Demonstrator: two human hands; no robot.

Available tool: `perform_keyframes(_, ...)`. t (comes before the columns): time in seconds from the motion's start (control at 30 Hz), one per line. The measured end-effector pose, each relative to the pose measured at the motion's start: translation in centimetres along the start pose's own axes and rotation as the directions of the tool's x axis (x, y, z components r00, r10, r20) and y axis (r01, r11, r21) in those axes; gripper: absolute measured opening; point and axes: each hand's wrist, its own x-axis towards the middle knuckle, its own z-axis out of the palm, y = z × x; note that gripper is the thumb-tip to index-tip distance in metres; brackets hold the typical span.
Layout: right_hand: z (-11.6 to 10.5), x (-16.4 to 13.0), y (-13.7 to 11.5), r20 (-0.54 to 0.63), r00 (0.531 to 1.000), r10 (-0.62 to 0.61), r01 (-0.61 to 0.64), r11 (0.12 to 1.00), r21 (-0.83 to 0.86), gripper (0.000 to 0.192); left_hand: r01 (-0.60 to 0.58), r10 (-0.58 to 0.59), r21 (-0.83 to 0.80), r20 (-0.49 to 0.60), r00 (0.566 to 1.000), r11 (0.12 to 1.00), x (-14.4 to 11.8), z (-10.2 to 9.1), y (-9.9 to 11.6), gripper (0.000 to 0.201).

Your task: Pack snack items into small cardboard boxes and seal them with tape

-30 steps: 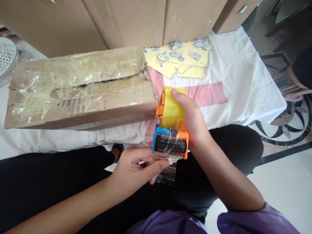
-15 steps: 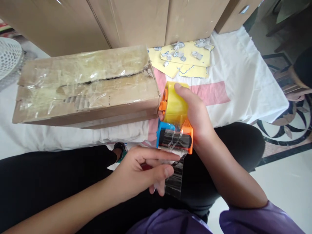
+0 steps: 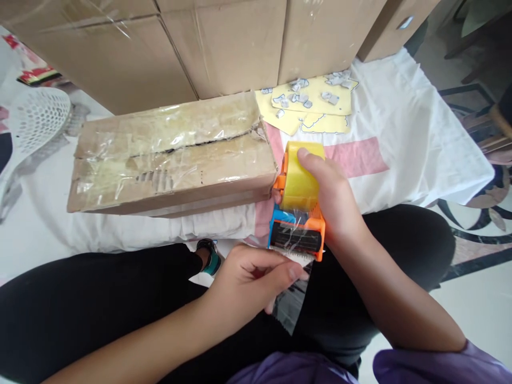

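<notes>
My right hand (image 3: 334, 192) grips a tape dispenser (image 3: 320, 226) with blue and orange parts, a black roller and a toothed metal blade. It carries a large yellow roll of packing tape (image 3: 304, 181). Just below the blade, my left hand (image 3: 260, 280) pinches the clear packing tape strip (image 3: 290, 309) between thumb and fingers; its jagged end hangs over my dark trousers. Left of the dispenser lies a long cardboard box (image 3: 176, 154), its top covered with shiny tape and split along a torn seam.
Large cardboard boxes (image 3: 236, 48) stand behind. Yellow sheets (image 3: 312, 122) with crumpled paper scraps lie at the back on a white cloth (image 3: 424, 128) with pink patches. A white perforated basket-like thing (image 3: 40, 117) sits at the left.
My left thumb and fingers have closed together on the tape strip, which now slants. The view has shifted, so the box and dispenser appear farther right; my right hand keeps its hold.
</notes>
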Motion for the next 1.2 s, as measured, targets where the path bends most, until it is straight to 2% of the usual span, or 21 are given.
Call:
perform_keyframes(0.17, -0.1, 0.2, 0.0, 0.001, 0.996, -0.091, 0.091, 0.993, -0.076, 0.030, 0.110, -0.107, -0.093, 0.043, 0.993, 0.989, -0.8, -0.2, 0.3, 0.047)
perform_keyframes(0.3, -0.3, 0.0, -0.3, -0.014, 0.974, -0.228, 0.221, 0.957, -0.188, 0.024, 0.123, -0.115, -0.163, 0.057, 0.992, 0.979, -0.9, -0.3, 0.5, 0.049)
perform_keyframes(0.4, -0.3, -0.2, -0.6, -0.026, 0.962, -0.271, 0.262, 0.947, -0.184, 0.023, 0.131, -0.125, -0.155, 0.050, 0.991, 0.979, -1.0, -0.3, 0.6, 0.045)
perform_keyframes(0.7, 0.6, -0.7, -0.8, -0.046, 0.992, -0.116, 0.118, 0.992, 0.042, 0.020, 0.117, -0.117, -0.126, 0.006, 0.993, 0.985, -0.7, -0.1, -0.2, 0.039)
perform_keyframes(0.9, 0.8, -1.1, -1.2, -0.052, 0.998, -0.042, 0.048, 0.993, 0.104, 0.022, 0.035, -0.039, -0.067, -0.059, 0.998, 0.997, -0.7, 0.0, -0.2, 0.036)
perform_keyframes(1.03, 0.6, -1.2, -1.0, -0.056, 0.998, -0.025, 0.032, 0.991, 0.129, 0.022, -0.018, 0.015, -0.059, -0.048, 0.999, 0.998, -0.6, -0.1, 0.1, 0.031)
perform_keyframes(1.2, 1.0, -1.5, -1.1, -0.077, 0.995, 0.059, -0.046, 0.985, 0.167, 0.024, -0.162, 0.159, -0.027, -0.090, 0.983, 0.986, -0.4, 0.0, 0.0, 0.028)
